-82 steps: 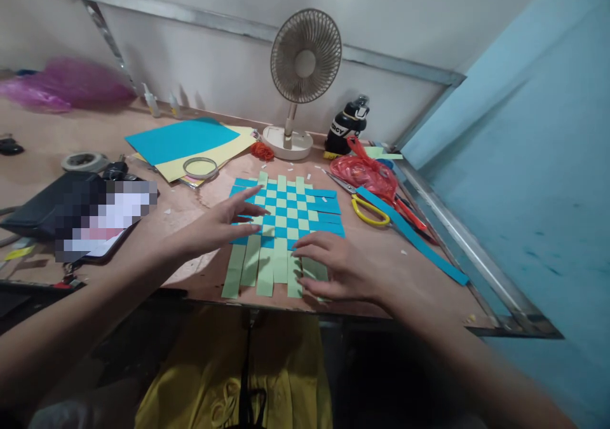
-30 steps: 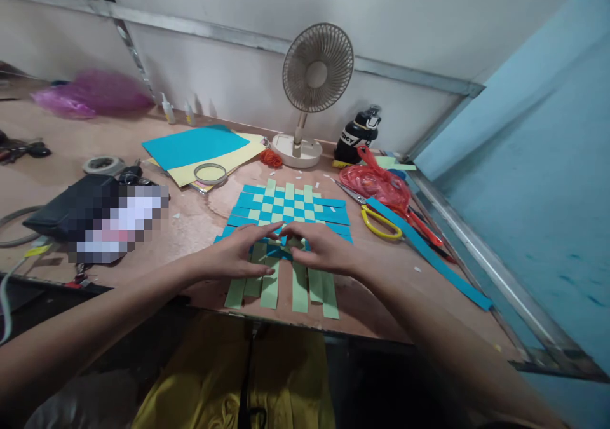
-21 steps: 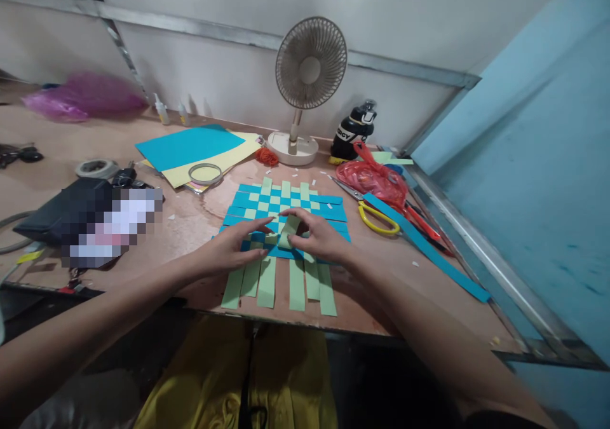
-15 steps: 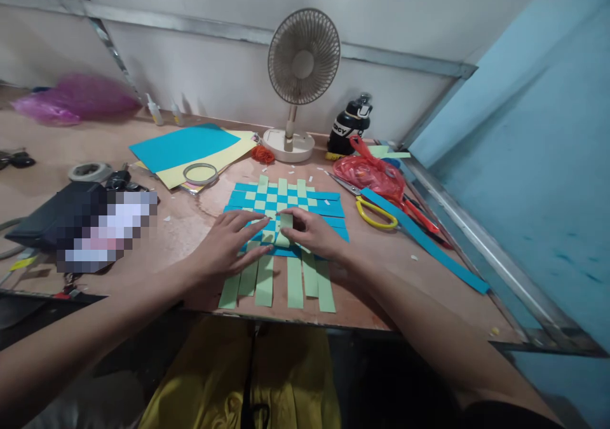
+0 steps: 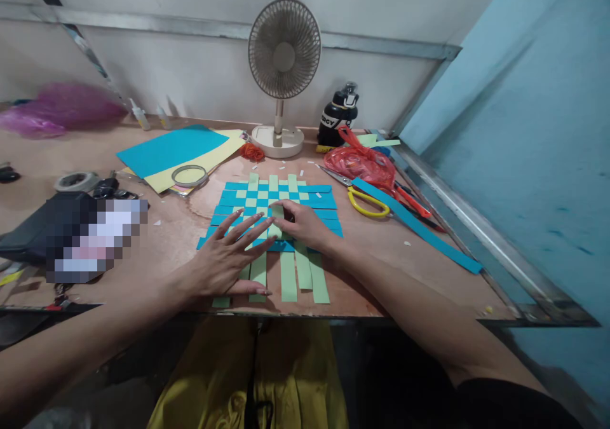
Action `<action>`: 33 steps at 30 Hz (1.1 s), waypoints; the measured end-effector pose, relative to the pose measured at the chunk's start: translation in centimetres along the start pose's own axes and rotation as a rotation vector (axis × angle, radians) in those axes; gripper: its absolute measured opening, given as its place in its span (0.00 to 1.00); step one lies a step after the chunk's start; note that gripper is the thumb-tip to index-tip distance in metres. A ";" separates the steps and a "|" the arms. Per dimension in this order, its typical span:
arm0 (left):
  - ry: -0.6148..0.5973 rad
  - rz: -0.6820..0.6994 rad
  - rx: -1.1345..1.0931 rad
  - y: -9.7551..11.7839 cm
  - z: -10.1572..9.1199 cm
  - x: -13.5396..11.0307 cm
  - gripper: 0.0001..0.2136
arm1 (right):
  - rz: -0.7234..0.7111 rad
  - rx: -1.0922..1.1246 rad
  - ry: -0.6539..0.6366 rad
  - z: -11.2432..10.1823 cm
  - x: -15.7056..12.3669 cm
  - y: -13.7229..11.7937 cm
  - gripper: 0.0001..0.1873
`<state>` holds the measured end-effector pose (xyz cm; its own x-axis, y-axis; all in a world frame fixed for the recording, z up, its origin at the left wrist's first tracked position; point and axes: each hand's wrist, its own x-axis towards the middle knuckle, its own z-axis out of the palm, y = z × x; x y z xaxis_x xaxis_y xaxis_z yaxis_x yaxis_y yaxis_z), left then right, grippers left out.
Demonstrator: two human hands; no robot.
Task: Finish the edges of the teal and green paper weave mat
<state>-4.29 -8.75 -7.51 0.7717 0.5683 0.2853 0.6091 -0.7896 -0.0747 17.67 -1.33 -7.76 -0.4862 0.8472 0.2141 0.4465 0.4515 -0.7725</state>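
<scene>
A mat of woven blue and pale green paper strips (image 5: pixel 325 215) lies on the table in front of me, checkered in its upper part. Loose ends of the green strips hang toward the table's near edge. My left hand (image 5: pixel 229 248) is spread over the mat's left and lower part, fingers stretched out, covering some of the weave. Between thumb and fingers of my right hand (image 5: pixel 300 224) is a green paper strip (image 5: pixel 276 219), folded up and back near the mat's middle.
Yellow-handled scissors (image 5: pixel 369 203), a long blue strip (image 5: pixel 429 245) and a red plastic bag (image 5: pixel 362 165) lie on the right. Behind stand a fan (image 5: pixel 284 54) and a black bottle (image 5: pixel 337 117). Colored paper sheets (image 5: pixel 174 152) and a tape roll (image 5: pixel 189 176) lie left.
My left hand has shifted down and left, with its fingers spread wider over the mat. My right hand still holds the green strip. The view has moved slightly.
</scene>
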 end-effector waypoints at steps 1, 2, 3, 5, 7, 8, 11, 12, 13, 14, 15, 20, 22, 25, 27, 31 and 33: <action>-0.009 0.004 0.003 -0.1 0.0 0.1 0.39 | -0.015 -0.009 0.008 0.0 0.0 -0.1 0.15; -0.020 0.012 0.008 -0.1 0.0 0.1 0.39 | -0.022 -0.016 0.016 0.0 0.0 -0.3 0.15; -0.030 0.021 0.013 -0.1 0.0 0.2 0.39 | -0.023 -0.024 0.024 0.0 0.0 -0.4 0.15; -0.052 0.044 0.015 -0.2 -0.1 0.4 0.38 | -0.019 -0.043 0.031 -0.1 0.1 -0.5 0.16; -0.073 0.059 0.003 -0.3 -0.2 0.6 0.38 | -0.023 -0.056 0.027 -0.1 0.2 -0.5 0.16; -0.083 0.063 -0.005 -0.4 -0.2 0.7 0.38 | -0.028 -0.060 0.028 -0.1 0.3 -0.4 0.16; -0.100 0.072 -0.020 -0.6 -0.2 0.8 0.38 | -0.048 -0.057 0.035 0.1 0.4 -0.1 0.16; -0.099 0.069 -0.026 -0.7 -0.1 0.8 0.38 | -0.056 -0.051 0.037 0.2 0.5 0.0 0.16; -0.092 0.064 -0.034 -0.7 -0.1 0.8 0.38 | -0.065 -0.045 0.036 0.3 0.5 0.1 0.17; -0.082 0.056 -0.046 -0.8 0.0 0.8 0.39 | -0.072 -0.042 0.033 0.4 0.5 0.2 0.17; -0.070 0.048 -0.058 -0.8 0.1 0.7 0.39 | -0.077 -0.043 0.030 0.4 0.5 0.3 0.17; -0.068 0.053 -0.089 -0.7 0.4 0.6 0.42 | -0.079 -0.060 0.050 0.8 0.5 0.5 0.19; -0.079 0.055 -0.089 -0.7 0.4 0.7 0.42 | -0.073 -0.070 0.068 0.9 0.5 0.6 0.19; -0.088 0.050 -0.093 -0.7 0.4 0.8 0.43 | -0.051 -0.092 0.096 1.0 0.5 0.8 0.20; -0.104 0.048 -0.081 -0.7 0.3 0.8 0.43 | -0.036 -0.104 0.106 1.1 0.5 0.9 0.21; -0.145 0.068 -0.065 -0.7 0.3 0.8 0.41 | -0.026 -0.117 0.104 1.1 0.5 1.0 0.21; -0.158 0.071 -0.064 -0.7 0.2 0.9 0.41 | -0.029 -0.120 0.102 1.1 0.5 1.0 0.22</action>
<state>-3.98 -7.70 -7.40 0.8347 0.5357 0.1278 0.5428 -0.8394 -0.0267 17.03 -0.71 -9.11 -0.4242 0.8546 0.2995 0.5228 0.5011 -0.6896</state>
